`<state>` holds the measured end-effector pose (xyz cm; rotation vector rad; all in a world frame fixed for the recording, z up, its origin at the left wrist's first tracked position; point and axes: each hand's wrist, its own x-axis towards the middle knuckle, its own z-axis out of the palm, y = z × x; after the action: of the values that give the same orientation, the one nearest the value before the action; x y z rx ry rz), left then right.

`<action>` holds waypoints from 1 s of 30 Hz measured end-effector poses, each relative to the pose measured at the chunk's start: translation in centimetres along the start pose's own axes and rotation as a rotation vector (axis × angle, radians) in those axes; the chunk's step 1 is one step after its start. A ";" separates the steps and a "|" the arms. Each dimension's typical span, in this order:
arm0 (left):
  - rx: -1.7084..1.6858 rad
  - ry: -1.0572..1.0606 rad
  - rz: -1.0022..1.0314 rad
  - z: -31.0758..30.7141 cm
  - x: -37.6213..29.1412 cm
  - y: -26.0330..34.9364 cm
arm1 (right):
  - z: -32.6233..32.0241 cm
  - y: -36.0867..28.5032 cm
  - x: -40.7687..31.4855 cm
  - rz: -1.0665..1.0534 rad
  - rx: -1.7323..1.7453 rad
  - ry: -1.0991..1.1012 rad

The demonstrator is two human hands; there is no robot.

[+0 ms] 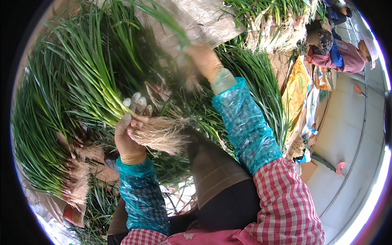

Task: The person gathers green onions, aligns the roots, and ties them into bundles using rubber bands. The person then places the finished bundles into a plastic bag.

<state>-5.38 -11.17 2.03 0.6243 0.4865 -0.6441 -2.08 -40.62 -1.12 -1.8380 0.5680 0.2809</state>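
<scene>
My gloved left hand [132, 134] is closed around the base of a bunch of green onions [105, 92]. Its pale, stringy roots [160, 134] point right, and its leaves fan out up and to the left. Higher up and to the right, my gloved right hand [203, 59] grips another, smaller bunch of green onions [165, 20] near the stems. That hand and bunch are blurred by motion, with roots [192, 81] hanging below the fist. Loose green onions [159, 92] lie on the pile between the two hands.
A large heap of green onions [39, 128] lies at left, roots toward me. More stacked onions [275, 27] rest at upper right beside a pale sheet [196, 18]. A yellow sack [297, 92] lies at right. Another person [343, 55] in a checked shirt sits beyond.
</scene>
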 end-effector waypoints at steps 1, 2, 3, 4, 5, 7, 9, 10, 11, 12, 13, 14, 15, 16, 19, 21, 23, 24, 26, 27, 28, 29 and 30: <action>-0.011 0.017 0.009 -0.5 -0.1 -0.4 | -0.6 -1.4 -1.2 0.166 0.406 0.080; -0.022 0.035 0.018 -0.9 -0.3 -0.7 | -0.7 0.5 -0.6 0.098 0.195 0.175; -0.026 0.058 0.033 -1.4 -0.3 -0.6 | 1.1 -0.8 -1.0 0.277 0.111 0.272; -0.195 -0.174 0.074 -1.0 -0.1 -0.2 | 3.9 -0.8 -2.0 0.102 -0.121 0.125; -0.202 -0.155 0.092 0.0 -0.3 0.1 | 6.0 -0.8 -3.2 -0.104 -0.384 0.034; -0.282 -0.236 0.114 -0.7 -0.4 1.0 | 12.0 -0.5 -5.4 -0.429 -0.913 -0.380; -0.357 -0.214 0.094 1.2 -0.4 0.8 | 13.8 0.0 -7.2 -0.291 -0.430 -0.582; -0.264 -0.213 0.099 1.5 -0.4 1.3 | 14.2 -0.6 -7.1 -0.347 -0.538 -0.698; -0.230 -0.160 0.110 0.5 0.1 1.1 | 12.6 -0.6 -7.0 -0.310 -0.626 -0.796; -0.175 -0.086 0.136 -0.8 0.3 1.2 | 12.5 -1.2 -6.0 -0.319 -0.819 -0.647; -0.239 -0.107 0.141 -0.9 0.4 1.1 | 11.3 -2.7 -5.7 -0.251 -0.677 -0.403; -0.118 0.092 0.107 -2.0 0.0 1.2 | 11.1 -1.9 -4.8 -0.320 -0.618 -0.204; -0.015 0.261 0.046 -2.3 0.2 0.8 | 9.9 -0.9 -3.9 -0.369 -0.581 0.023; -0.081 0.169 -0.012 -1.6 0.4 -0.2 | 9.3 1.0 -3.2 -0.320 -0.646 -0.045; -0.171 0.134 -0.049 -1.3 0.6 -1.1 | 8.7 4.0 -1.8 -0.151 -0.790 -0.317; -0.067 0.085 0.030 -0.5 0.2 0.0 | 6.9 4.8 -1.2 -0.274 -0.587 -0.035; -0.316 -0.038 -0.026 -1.3 0.0 1.1 | 4.9 3.9 -1.1 -0.150 -0.047 0.058; -0.167 -0.010 0.027 -0.7 0.4 1.3 | 3.9 3.1 -1.1 -0.062 0.222 0.081; -0.051 0.180 -0.002 0.3 0.6 0.7 | 4.6 2.4 -1.3 0.034 0.173 -0.022; -0.013 0.252 -0.028 -0.2 0.9 -0.2 | 4.8 2.4 -1.2 0.085 0.151 -0.071; -0.043 0.224 -0.041 -0.4 1.0 -0.7 | 6.7 2.7 -1.3 0.032 -0.057 -0.116; -0.072 0.197 -0.054 -0.7 0.9 -1.1 | 8.6 3.0 -1.2 -0.032 -0.277 -0.154; -0.163 0.142 -0.086 -1.6 1.0 -1.4 | 10.4 3.3 -1.2 -0.101 -0.487 -0.178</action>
<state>-5.95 -11.41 -0.20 0.4983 0.6946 -0.6369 -3.93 -31.39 -6.82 -2.2718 0.2946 0.5453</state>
